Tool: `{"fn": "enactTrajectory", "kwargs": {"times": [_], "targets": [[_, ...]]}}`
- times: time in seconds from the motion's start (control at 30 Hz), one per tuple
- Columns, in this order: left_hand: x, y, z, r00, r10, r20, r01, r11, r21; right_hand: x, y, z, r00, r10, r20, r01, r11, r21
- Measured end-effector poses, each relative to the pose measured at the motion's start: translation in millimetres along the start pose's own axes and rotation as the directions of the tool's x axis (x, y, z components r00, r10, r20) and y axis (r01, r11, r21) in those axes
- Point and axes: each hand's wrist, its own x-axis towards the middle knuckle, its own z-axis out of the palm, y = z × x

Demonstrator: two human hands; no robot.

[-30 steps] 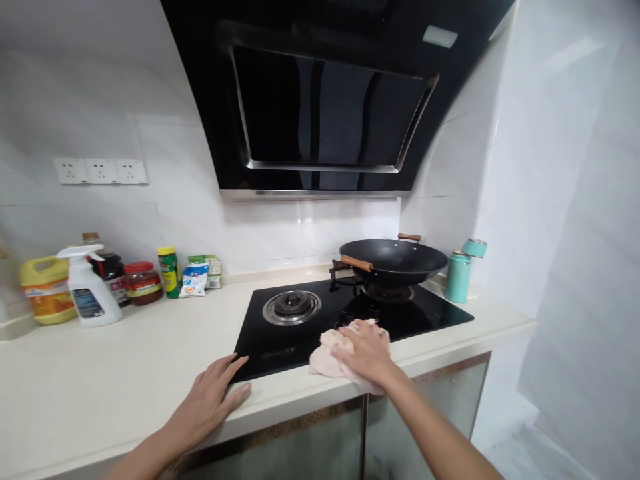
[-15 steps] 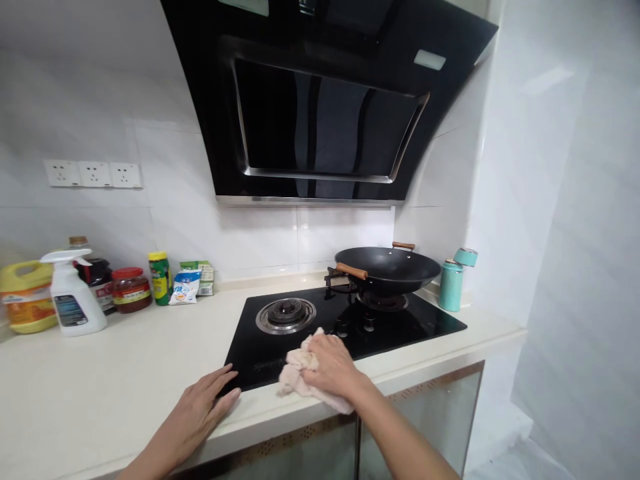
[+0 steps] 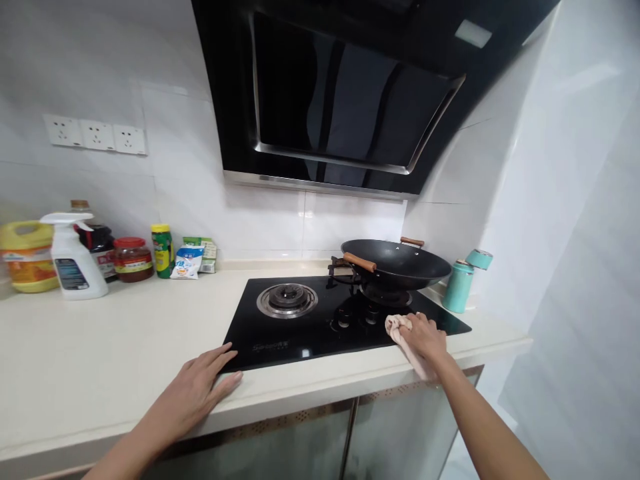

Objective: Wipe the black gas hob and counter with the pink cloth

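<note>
My right hand (image 3: 424, 335) grips a crumpled pale pink cloth (image 3: 403, 331) against the front right of the black glass gas stove (image 3: 320, 338). Part of the cloth hangs over the counter's front edge. My left hand (image 3: 203, 383) lies flat with its fingers apart, fingertips at the stove's front left corner. A black wok (image 3: 400, 263) with wooden handles sits over the right burner. The left burner (image 3: 287, 301) is bare, and two black knobs (image 3: 371, 313) stand between the burners.
On the left of the white counter (image 3: 125, 353) stand a white spray bottle (image 3: 75, 260), a yellow jug (image 3: 29, 260), a red-lidded jar (image 3: 133, 260), a green shaker (image 3: 162, 252) and small packets (image 3: 188, 261). A turquoise canister (image 3: 458, 287) is beside the wok. A black range hood (image 3: 345, 113) overhangs the stove.
My right hand has slid the cloth rightward along the stove's front, from near the middle to below the wok. My left hand stays at the corner. The view has tilted slightly.
</note>
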Motion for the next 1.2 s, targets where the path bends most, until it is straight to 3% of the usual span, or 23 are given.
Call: {"fn": "enactTrajectory", "kwargs": {"times": [0.23, 0.47, 0.8, 1.03, 1.2], "targets": [[-0.6, 2.5, -1.1, 1.000, 0.001, -0.009, -0.001, 1.000, 0.015, 48.1, -38.9, 15.3, 0.994, 0.099, -0.049, -0.099, 0.995, 0.014], [2.3, 1.9, -0.1, 1.000, 0.002, -0.018, -0.002, 1.000, 0.015, 77.6, -67.2, 16.8, 0.995, 0.072, 0.067, -0.079, 0.991, 0.111], [-1.2, 6.0, -0.9, 0.999, 0.011, -0.035, -0.011, 1.000, 0.003, 67.1, -86.1, -4.8, 0.974, -0.156, 0.166, 0.157, 0.988, 0.008], [-1.0, 4.7, 0.7, 0.999, 0.021, -0.028, -0.021, 1.000, 0.013, 75.6, -118.9, -4.6, 0.913, -0.297, 0.280, 0.316, 0.948, -0.026], [-1.7, 2.3, 4.9, 0.999, 0.031, -0.045, -0.030, 0.999, 0.023, 63.6, -120.6, -4.1, 0.858, -0.428, 0.284, 0.442, 0.897, 0.016]]}}
